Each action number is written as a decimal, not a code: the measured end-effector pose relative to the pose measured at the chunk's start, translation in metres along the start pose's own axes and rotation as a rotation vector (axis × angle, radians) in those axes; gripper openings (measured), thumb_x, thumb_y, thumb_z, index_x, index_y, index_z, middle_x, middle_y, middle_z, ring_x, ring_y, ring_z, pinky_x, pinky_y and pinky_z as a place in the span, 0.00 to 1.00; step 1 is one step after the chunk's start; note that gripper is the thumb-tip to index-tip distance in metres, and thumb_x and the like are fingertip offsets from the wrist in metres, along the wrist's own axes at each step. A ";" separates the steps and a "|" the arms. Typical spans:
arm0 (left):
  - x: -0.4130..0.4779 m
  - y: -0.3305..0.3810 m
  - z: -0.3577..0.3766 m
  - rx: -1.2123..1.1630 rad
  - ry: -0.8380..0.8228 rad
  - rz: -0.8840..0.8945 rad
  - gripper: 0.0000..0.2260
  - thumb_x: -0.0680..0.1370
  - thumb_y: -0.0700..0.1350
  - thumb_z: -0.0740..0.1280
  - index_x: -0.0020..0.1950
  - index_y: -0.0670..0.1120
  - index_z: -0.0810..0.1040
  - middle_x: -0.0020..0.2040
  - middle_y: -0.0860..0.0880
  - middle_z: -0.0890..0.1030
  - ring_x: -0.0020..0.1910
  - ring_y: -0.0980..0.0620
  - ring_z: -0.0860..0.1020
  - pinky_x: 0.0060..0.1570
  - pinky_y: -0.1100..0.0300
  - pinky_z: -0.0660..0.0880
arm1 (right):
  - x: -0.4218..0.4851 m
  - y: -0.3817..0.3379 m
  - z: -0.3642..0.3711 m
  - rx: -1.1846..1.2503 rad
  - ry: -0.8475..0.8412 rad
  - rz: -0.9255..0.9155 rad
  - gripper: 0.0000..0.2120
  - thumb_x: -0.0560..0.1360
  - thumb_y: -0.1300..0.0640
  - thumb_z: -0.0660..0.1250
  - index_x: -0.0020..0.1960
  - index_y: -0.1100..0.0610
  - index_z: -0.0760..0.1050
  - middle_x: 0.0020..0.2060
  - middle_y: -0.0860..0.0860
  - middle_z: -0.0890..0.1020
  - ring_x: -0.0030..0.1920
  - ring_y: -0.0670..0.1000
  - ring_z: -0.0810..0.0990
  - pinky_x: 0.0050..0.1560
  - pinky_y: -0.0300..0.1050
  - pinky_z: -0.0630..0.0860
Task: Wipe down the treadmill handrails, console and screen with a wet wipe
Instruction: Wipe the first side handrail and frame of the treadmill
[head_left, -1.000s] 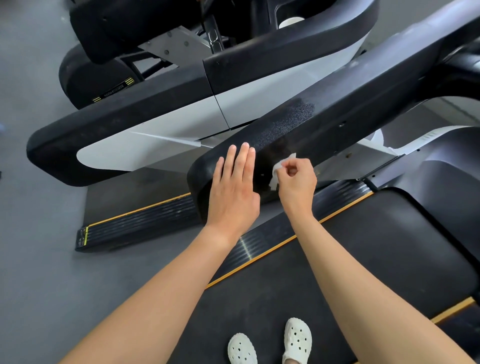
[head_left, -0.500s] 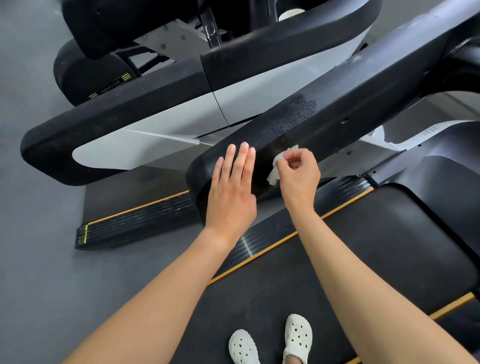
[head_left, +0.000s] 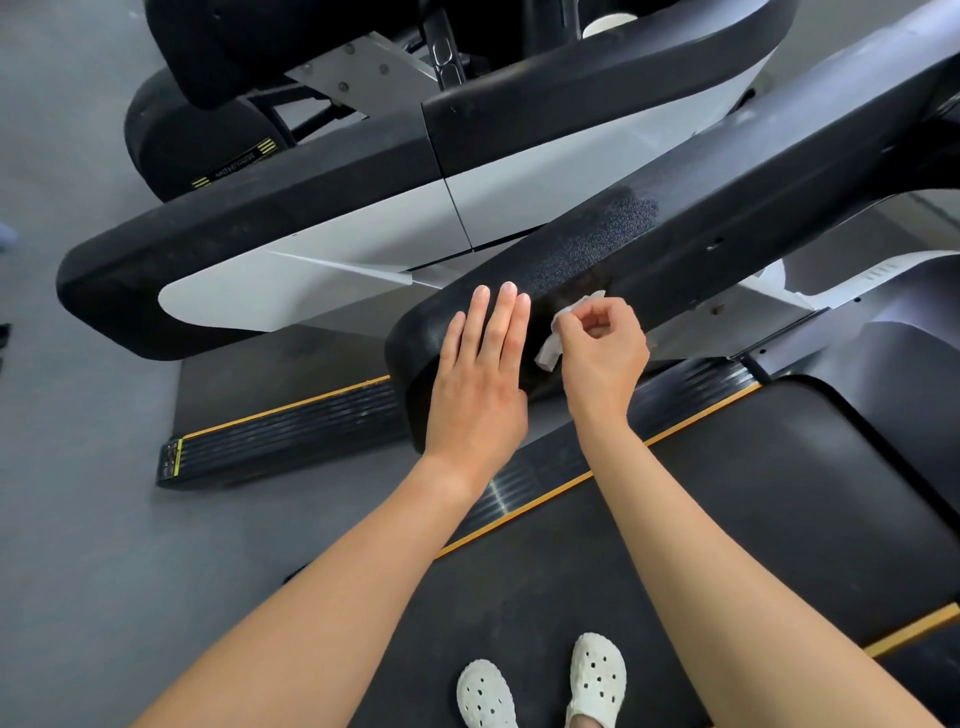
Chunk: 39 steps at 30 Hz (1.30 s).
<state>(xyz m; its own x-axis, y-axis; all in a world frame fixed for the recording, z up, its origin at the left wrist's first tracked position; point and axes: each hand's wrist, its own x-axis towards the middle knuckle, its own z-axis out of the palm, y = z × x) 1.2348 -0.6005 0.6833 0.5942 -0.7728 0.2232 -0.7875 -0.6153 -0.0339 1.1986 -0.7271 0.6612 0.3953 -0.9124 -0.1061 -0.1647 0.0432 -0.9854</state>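
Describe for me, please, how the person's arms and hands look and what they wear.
No sleeves are in view; the arms are uncovered. The left hand and the right hand wear no gloves, and no rings, watch or bracelet show.

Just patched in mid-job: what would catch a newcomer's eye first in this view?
Two bare arms meet at centre frame on the end of the black handrail. The left hand lies flat with straight fingers, and beside it the right hand pinches a crumpled wipe against the rail. At the bottom edge, white clogs stand on the dark treadmill belt.
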 end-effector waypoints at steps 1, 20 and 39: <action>0.000 0.000 0.000 0.003 -0.004 0.000 0.40 0.77 0.37 0.62 0.84 0.42 0.44 0.85 0.44 0.44 0.84 0.43 0.42 0.82 0.44 0.48 | -0.003 0.008 0.000 -0.015 -0.007 0.017 0.04 0.75 0.60 0.71 0.43 0.53 0.78 0.40 0.48 0.81 0.40 0.44 0.78 0.43 0.33 0.76; -0.015 -0.004 0.006 0.058 0.016 -0.013 0.39 0.76 0.36 0.61 0.85 0.42 0.46 0.85 0.45 0.46 0.84 0.42 0.45 0.80 0.43 0.52 | -0.016 0.092 0.017 -0.166 -0.180 0.341 0.04 0.79 0.63 0.71 0.45 0.57 0.79 0.41 0.48 0.81 0.44 0.45 0.81 0.53 0.39 0.79; -0.012 0.007 0.010 0.050 0.068 -0.071 0.38 0.75 0.35 0.60 0.84 0.41 0.50 0.85 0.44 0.50 0.84 0.41 0.46 0.80 0.42 0.51 | -0.013 0.084 0.032 -0.030 -0.195 0.730 0.08 0.81 0.61 0.67 0.58 0.63 0.80 0.55 0.57 0.83 0.48 0.52 0.79 0.48 0.41 0.76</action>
<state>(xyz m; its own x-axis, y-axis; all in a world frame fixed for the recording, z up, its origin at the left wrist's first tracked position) 1.2240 -0.5967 0.6703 0.6346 -0.7154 0.2924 -0.7334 -0.6768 -0.0640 1.2085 -0.6987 0.5755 0.3283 -0.5678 -0.7548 -0.4693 0.5954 -0.6521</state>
